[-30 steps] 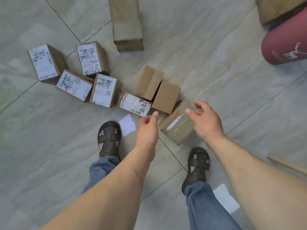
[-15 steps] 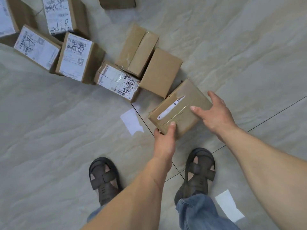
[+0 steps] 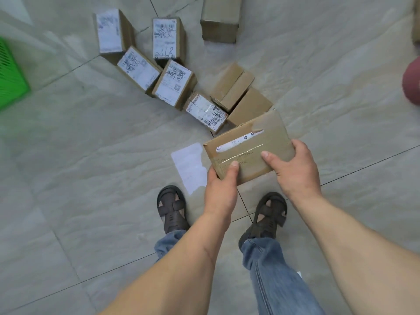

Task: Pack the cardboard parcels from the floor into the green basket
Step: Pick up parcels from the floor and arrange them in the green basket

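The person holds a flat taped parcel [image 3: 246, 146] above the floor [image 3: 91, 178], the left hand [image 3: 221, 185] closed on its near corner and the right hand [image 3: 293, 169] on its right edge, thumbs on top; two grips likely steady the wide box for carrying to the green basket [image 3: 11, 76] at far left. Other parcels [image 3: 172, 84] lie clustered; one label [image 3: 164, 52] seems to read "8118", the rest blurred
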